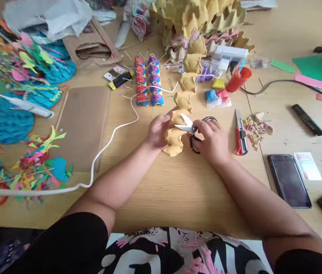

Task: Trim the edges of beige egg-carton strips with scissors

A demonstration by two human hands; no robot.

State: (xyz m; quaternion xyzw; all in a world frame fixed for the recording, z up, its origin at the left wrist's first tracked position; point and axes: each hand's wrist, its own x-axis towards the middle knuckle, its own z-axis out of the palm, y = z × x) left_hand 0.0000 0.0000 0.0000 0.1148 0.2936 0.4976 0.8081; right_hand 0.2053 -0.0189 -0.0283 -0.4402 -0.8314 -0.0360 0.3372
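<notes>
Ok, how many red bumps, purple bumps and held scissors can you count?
Red bumps: 5
Purple bumps: 5
Black-handled scissors in the right hand: 1
Total: 11

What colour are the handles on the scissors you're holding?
Black handles, seen best in the head view.
</notes>
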